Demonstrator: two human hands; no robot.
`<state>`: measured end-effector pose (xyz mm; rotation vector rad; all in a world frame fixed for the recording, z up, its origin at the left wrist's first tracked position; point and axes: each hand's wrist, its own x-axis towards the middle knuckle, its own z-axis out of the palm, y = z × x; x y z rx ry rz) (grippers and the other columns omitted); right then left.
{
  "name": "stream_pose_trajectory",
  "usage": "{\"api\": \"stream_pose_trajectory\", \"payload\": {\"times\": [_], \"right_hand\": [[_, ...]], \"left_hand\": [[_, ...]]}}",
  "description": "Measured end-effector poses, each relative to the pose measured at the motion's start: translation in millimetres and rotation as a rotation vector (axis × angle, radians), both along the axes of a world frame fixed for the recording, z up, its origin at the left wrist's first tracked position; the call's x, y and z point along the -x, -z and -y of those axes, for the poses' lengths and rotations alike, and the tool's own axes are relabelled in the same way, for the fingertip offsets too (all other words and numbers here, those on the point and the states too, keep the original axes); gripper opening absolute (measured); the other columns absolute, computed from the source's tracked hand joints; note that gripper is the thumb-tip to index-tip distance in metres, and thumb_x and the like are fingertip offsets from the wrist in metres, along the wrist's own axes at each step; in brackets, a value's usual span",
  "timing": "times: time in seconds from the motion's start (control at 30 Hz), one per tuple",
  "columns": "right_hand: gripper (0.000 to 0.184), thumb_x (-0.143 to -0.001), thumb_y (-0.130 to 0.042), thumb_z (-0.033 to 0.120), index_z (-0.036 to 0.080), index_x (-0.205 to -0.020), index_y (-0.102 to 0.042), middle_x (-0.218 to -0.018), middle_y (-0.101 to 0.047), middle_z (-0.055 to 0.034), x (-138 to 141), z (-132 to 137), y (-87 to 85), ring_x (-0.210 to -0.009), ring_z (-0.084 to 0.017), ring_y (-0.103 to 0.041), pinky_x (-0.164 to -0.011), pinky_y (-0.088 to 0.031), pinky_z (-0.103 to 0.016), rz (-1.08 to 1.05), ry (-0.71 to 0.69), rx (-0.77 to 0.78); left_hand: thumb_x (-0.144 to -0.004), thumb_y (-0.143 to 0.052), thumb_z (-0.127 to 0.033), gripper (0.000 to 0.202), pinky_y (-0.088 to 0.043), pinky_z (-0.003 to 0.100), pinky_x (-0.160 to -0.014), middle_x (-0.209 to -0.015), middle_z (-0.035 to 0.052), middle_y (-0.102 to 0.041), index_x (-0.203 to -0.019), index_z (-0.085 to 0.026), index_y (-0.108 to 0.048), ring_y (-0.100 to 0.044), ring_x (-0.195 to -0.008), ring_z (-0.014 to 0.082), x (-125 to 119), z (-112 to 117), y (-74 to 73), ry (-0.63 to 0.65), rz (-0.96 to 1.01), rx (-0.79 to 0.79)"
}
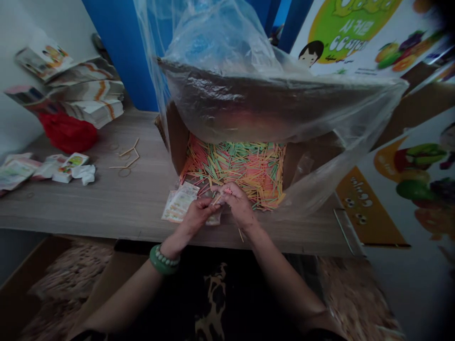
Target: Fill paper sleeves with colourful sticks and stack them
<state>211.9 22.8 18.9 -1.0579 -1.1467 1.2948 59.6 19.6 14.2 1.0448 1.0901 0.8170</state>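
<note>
A cardboard box (176, 142) lined with a clear plastic bag (270, 104) holds a heap of coloured sticks (241, 168) in pink, green, yellow and orange. My right hand (240, 204) pinches a small bunch of sticks (227, 191) at the box's front edge. My left hand (197, 214), with a green bead bracelet on the wrist, holds a small packet together with the right hand, fingertips meeting. A short stack of printed paper packets (178, 202) lies on the wooden table (124, 203) just left of my hands.
Stacks of printed packets (85, 92) and a red bag (67, 132) sit at the far left. Loose packets (67, 168) and a few rubber bands and sticks (128, 156) lie on the table. A colourful fruit poster (408, 156) stands on the right. Boxes of sticks sit under the table.
</note>
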Motion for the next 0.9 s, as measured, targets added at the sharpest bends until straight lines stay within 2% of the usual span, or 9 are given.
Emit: {"api": "stream_pose_trajectory", "payload": {"times": [0.1,0.2,0.4,0.6,0.73,0.9], "right_hand": [[0.013,-0.08,-0.059,0.036,0.024,-0.08,-0.055,-0.095,-0.075,-0.004,0.3,-1.8,2.2,-0.081,-0.019,-0.068,-0.071,-0.053,-0.031,-0.055,0.091,0.0],[0.014,-0.083,-0.058,0.037,0.024,-0.086,-0.052,-0.09,-0.075,-0.004,3.2,-0.1,2.4,-0.084,-0.022,-0.071,-0.07,-0.055,-0.032,-0.193,0.214,0.021],[0.017,-0.088,-0.055,0.039,0.026,-0.092,-0.045,-0.104,-0.075,-0.0062,12.1,4.1,3.9,-0.084,-0.021,-0.073,-0.069,-0.058,-0.034,-0.327,0.354,0.02],[0.02,-0.09,-0.056,0.04,0.026,-0.094,-0.043,-0.101,-0.076,-0.0049,18.3,3.1,6.6,-0.077,-0.02,-0.073,-0.067,-0.057,-0.034,-0.336,0.396,0.016],[0.017,-0.088,-0.059,0.035,0.025,-0.092,-0.045,-0.1,-0.077,-0.0036,20.0,3.2,6.2,-0.077,-0.02,-0.073,-0.069,-0.057,-0.034,-0.37,0.385,0.009],[0.016,-0.086,-0.061,0.035,0.024,-0.084,-0.049,-0.094,-0.077,-0.0029,17.3,3.2,3.9,-0.087,-0.023,-0.074,-0.08,-0.057,-0.038,-0.386,0.305,0.009]], "left_hand": [[-0.07,-0.082,-0.05,0.031,-0.043,0.027,-0.065,-0.069,0.0003,-0.067,-0.072,-0.019,-0.077,-0.055,-0.068,0.016,-4.4,-2.5,-0.7,0.055,0.034,-0.054],[-0.068,-0.083,-0.052,0.035,-0.045,0.028,-0.067,-0.07,0.0016,-0.07,-0.075,-0.018,-0.078,-0.058,-0.069,0.0171,-9.1,-3.5,1.4,0.036,0.106,0.009],[-0.069,-0.086,-0.048,0.04,-0.05,0.031,-0.08,-0.085,0.0057,-0.078,-0.092,-0.016,-0.082,-0.067,-0.082,0.0206,-16.8,1.3,11.5,-0.052,0.234,0.029],[-0.072,-0.086,-0.043,0.038,-0.051,0.036,-0.093,-0.098,0.0079,-0.08,-0.099,-0.017,-0.082,-0.07,-0.096,0.0245,-15.3,5.2,11.0,-0.121,0.284,0.012],[-0.071,-0.087,-0.043,0.039,-0.051,0.035,-0.092,-0.099,0.0086,-0.08,-0.1,-0.017,-0.083,-0.071,-0.095,0.0247,-13.4,4.7,7.8,-0.135,0.317,0.036],[-0.067,-0.09,-0.044,0.043,-0.052,0.034,-0.087,-0.098,0.0097,-0.08,-0.1,-0.017,-0.083,-0.071,-0.092,0.0243,-10.1,1.6,0.8,-0.146,0.337,0.102]]}}
